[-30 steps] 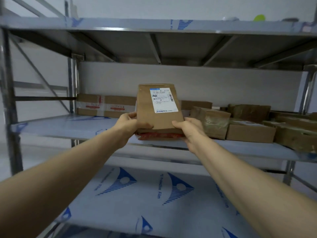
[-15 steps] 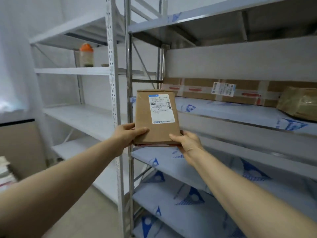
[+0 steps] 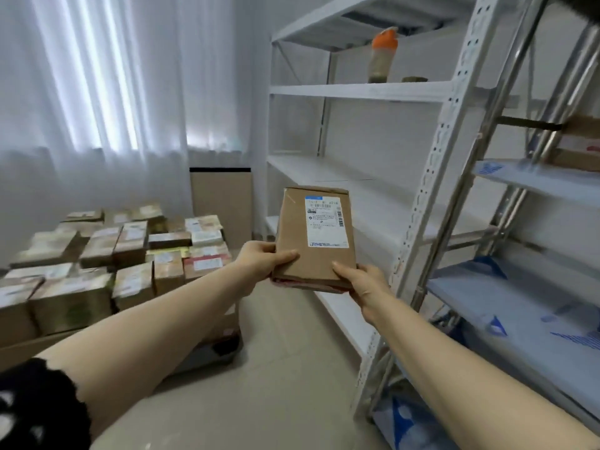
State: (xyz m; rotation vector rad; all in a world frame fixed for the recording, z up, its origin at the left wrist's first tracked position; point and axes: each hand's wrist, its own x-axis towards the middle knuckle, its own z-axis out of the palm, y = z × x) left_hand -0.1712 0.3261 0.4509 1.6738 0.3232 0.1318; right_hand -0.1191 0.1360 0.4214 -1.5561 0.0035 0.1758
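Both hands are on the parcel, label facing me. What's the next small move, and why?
Probably ease the parcel forward and set it on the white shelf just behind it. The left hand and right hand grip only its lower corners, it hangs over the floor, and that shelf lies nearer than the stacked parcels on the left.
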